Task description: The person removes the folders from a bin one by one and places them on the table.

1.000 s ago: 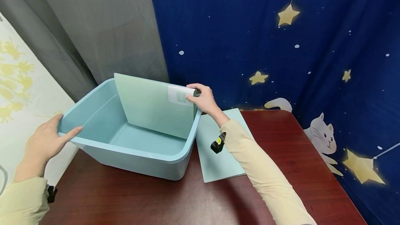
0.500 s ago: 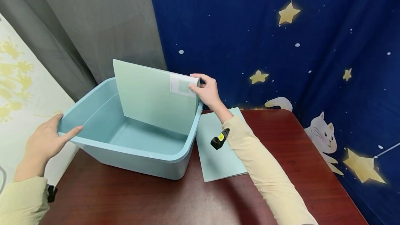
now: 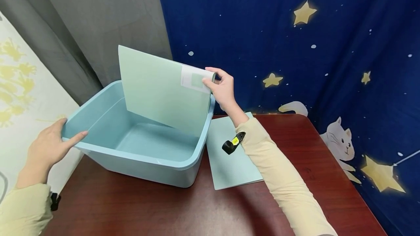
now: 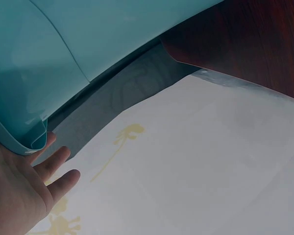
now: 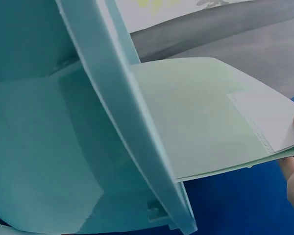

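In the head view my left hand [image 3: 47, 148] grips the left corner rim of a light blue plastic tub [image 3: 131, 153], thumb over the inner side; the left wrist view shows several fingers spread below the rim. My right hand [image 3: 223, 88] pinches the top right corner of a pale green file folder [image 3: 160, 90] by its white label [image 3: 193, 79]. The folder stands tilted, its lower part inside the tub and its upper part above the back rim. In the right wrist view the folder [image 5: 181, 117] reaches out past the tub's rim, with thumb and fingers on opposite faces.
Another pale green folder, or a small stack, lies flat [image 3: 226, 163] on the dark red table [image 3: 288, 137] right of the tub, partly beneath my right forearm. A grey curtain [image 3: 108, 17] and a blue star-patterned curtain [image 3: 242, 28] hang behind the table.
My right hand has moved up and slightly right, raising the folder farther out of the tub. My left hand stays on the rim, and the tub barely shifts.
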A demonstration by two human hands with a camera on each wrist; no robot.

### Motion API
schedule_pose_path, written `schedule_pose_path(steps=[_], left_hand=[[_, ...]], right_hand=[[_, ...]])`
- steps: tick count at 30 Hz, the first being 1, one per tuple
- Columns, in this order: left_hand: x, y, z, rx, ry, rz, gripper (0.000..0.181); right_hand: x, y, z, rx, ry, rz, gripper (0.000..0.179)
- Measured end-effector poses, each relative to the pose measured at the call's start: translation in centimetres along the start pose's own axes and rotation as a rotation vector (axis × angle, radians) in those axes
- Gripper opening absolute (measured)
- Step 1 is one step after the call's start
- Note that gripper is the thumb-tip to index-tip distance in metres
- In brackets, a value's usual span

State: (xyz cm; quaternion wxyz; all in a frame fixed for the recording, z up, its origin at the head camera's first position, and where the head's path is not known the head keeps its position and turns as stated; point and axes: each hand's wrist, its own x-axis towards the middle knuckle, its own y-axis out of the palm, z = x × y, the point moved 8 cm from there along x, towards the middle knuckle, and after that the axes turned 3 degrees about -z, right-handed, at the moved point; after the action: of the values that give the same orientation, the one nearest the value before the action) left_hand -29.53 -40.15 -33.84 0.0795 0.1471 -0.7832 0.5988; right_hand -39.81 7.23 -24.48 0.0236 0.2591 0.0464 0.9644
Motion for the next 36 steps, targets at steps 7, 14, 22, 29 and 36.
schedule_pose_path(steps=[7, 14, 22, 29, 36], left_hand=[[0.2, 0.1, -0.1, 0.003, 0.005, 0.000, 0.088], [0.2, 0.2, 0.0, 0.000, 0.004, -0.001, 0.089], [0.3, 0.1, 0.1, -0.001, 0.001, -0.003, 0.090], [0.1, 0.1, 0.1, -0.003, -0.004, -0.004, 0.090], [0.0, 0.0, 0.0, 0.004, -0.006, 0.000, 0.091]], right_hand=[[0.1, -0.2, 1.1, 0.022, -0.033, -0.021, 0.032], [0.5, -0.8, 2.3, 0.105, -0.065, -0.070, 0.033], [0.9, -2.3, 4.2, 0.200, -0.121, -0.154, 0.032], [1.3, -3.8, 5.0, 0.285, -0.092, -0.220, 0.028], [1.6, -5.6, 6.0, 0.334, -0.107, -0.268, 0.027]])
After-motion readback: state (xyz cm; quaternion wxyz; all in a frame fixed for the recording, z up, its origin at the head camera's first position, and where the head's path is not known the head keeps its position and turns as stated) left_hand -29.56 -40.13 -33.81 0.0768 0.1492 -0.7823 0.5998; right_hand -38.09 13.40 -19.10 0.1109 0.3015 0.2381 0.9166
